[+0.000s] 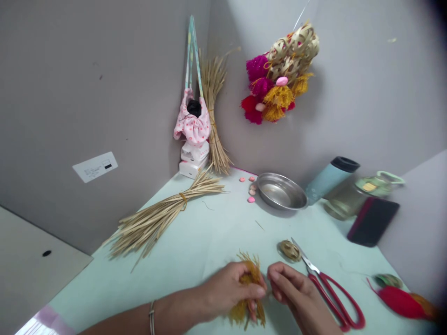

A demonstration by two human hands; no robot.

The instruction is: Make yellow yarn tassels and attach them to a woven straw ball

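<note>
My left hand, wearing a bangle at the wrist, is closed around a mustard-yellow yarn tassel low in the middle. Frayed yarn ends stick out above and below the fingers. Close beside it on the right, my right hand has thumb and forefinger pinched together. Whatever those fingertips hold, perhaps a thin strand, is too small to make out. Scissors with red handles lie just right of my right hand, blades parted slightly. Near their tips sits a small woven straw piece.
A tied straw bundle lies at left, another bundle leans in the corner. At the back are pink beads, a steel bowl, a blue tumbler, a jug and a phone. Red yarn lies right.
</note>
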